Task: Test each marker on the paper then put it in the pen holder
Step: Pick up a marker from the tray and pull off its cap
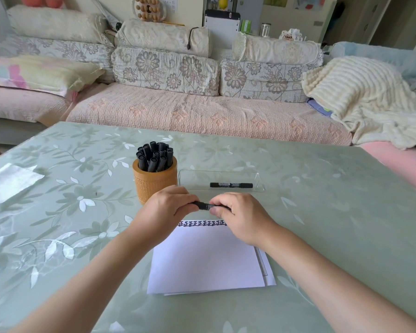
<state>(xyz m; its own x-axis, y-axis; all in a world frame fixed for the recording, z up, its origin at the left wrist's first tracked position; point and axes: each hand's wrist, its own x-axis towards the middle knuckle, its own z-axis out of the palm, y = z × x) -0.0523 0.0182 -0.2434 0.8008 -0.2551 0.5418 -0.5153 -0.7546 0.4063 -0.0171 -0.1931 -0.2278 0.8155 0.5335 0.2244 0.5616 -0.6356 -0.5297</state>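
Observation:
A black marker [204,205] lies level between both hands, just above the top edge of the white paper [207,258]. My left hand [166,207] grips its left end and my right hand [238,215] pinches its right part. A row of black test marks [202,223] runs along the paper's top edge. Behind my left hand stands the orange pen holder [154,181], filled with several black markers [155,156]. One more black marker [231,185] lies in a clear tray [220,175] to the holder's right.
The table [322,212] has a green floral glass top. A bright patch of reflected light [10,181] sits at its left. A sofa [202,116] with cushions and a cream blanket [360,92] runs along the far side of the table.

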